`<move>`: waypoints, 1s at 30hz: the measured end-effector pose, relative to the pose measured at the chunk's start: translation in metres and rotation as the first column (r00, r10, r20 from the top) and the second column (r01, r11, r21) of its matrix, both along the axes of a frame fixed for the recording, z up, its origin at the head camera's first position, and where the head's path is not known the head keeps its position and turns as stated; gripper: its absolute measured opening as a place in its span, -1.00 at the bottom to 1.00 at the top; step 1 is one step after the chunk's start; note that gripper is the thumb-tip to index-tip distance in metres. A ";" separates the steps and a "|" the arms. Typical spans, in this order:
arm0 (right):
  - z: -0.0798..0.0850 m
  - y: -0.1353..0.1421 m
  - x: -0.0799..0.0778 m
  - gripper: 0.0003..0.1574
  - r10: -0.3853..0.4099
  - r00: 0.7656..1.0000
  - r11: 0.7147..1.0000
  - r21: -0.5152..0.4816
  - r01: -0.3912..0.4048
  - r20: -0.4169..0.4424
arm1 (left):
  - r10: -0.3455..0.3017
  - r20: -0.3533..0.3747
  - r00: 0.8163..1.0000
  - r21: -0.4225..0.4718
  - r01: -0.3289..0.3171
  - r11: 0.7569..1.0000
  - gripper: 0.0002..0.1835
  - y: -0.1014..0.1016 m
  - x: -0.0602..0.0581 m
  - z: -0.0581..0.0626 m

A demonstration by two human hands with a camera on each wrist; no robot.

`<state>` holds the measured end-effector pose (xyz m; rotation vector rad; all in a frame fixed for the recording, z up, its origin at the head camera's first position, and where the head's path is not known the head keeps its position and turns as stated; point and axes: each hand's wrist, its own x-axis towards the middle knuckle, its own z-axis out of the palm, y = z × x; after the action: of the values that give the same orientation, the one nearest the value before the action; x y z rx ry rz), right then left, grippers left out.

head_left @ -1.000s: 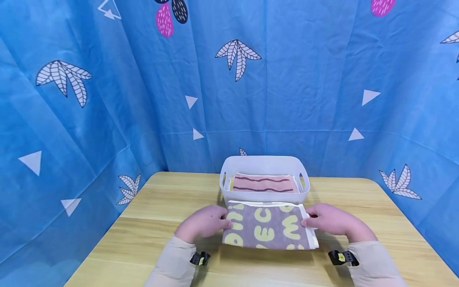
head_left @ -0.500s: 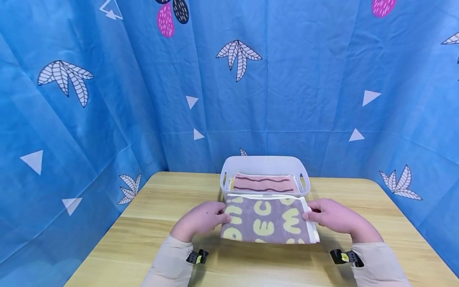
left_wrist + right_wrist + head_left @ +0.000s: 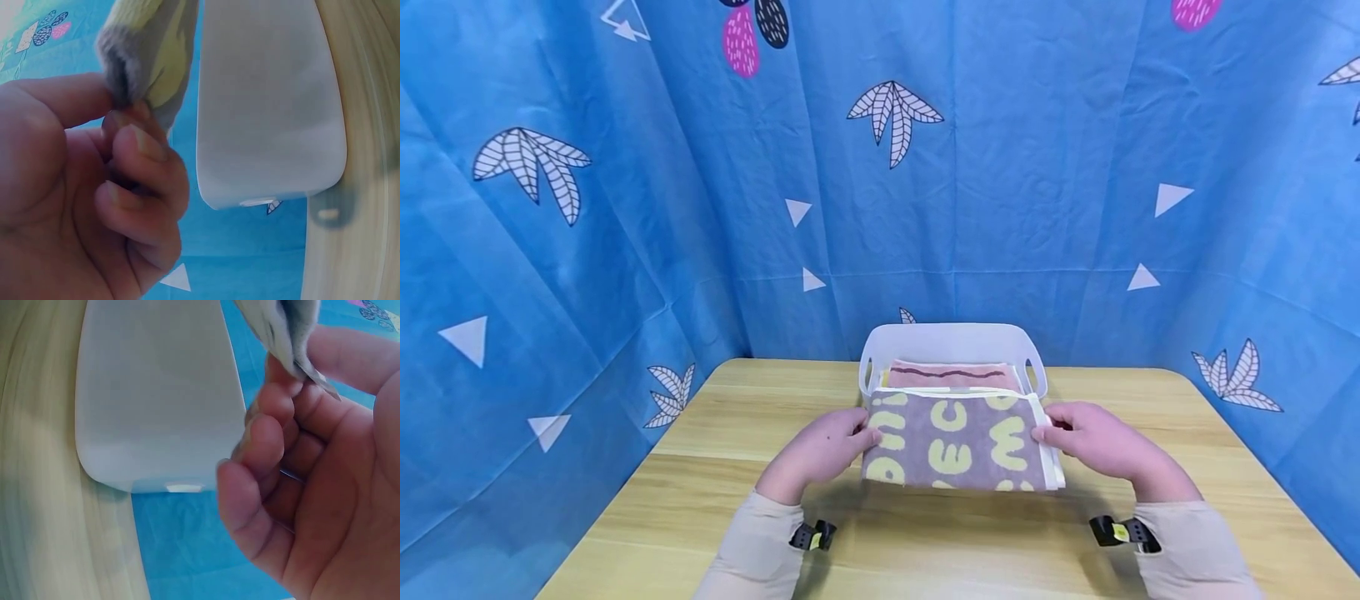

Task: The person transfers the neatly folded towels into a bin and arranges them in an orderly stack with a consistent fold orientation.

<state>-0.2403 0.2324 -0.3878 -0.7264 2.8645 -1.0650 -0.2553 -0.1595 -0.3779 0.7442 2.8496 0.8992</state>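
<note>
A folded purple towel (image 3: 951, 442) with yellow letters and white edging is held up between both hands, tilted in front of a white basket (image 3: 947, 335). My left hand (image 3: 816, 450) pinches its left edge between thumb and fingers; the left wrist view shows the towel's folded end (image 3: 147, 56) in that pinch. At the white-edged right side, my right hand (image 3: 1101, 442) pinches the towel, whose layered corner (image 3: 294, 331) shows in the right wrist view. Inside the basket lies a pink towel (image 3: 951, 374) with dark wavy lines, its lower part hidden behind the purple one.
The basket stands near the back edge of a wooden table (image 3: 760, 400), with a handle hole at each end. A blue patterned curtain (image 3: 1022, 167) hangs behind the table and along both sides. Each wrist wears a black strap (image 3: 812, 536).
Both hands have raised the purple towel and brought it forward, up over the basket's front rim. It now covers more of the basket and of the pink towel in the head view.
</note>
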 end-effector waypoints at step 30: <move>0.038 -0.015 -0.079 -0.57 -0.255 0.967 0.964 0.072 0.254 -0.003 | 0.246 -0.037 0.969 -0.043 -0.247 0.968 -0.62 0.022 -0.094 0.028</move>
<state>-0.3197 0.2179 -0.3502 -0.3559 3.0331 -0.9749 -0.3497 -0.1373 -0.3503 0.4076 3.0271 0.8485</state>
